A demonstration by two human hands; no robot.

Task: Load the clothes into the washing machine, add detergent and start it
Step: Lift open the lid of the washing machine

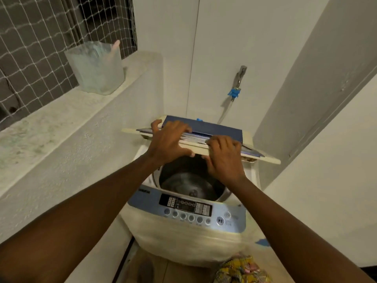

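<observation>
Head view: my left hand [169,139] grips the folded lid [204,137] near its left end, fingers curled over the top, thumb under the near edge. Right hand [223,156] clamps the same lid further right, same wrap. Lid is doubled back on its hinge fold, raised over the far side of the washing machine [183,237]. Below the hands, the drum [191,184] sits open; looks empty. Control panel [185,209] on the near rim. Clothes [240,270], a patterned bundle, lie at bottom right, near the machine's foot, not yet loaded. Translucent tub [95,68] on the left ledge [61,119], possibly detergent; can't confirm. Advice: push both ends evenly until the lid rests back, fingers clear of the fold, then reach for the bundle.
</observation>
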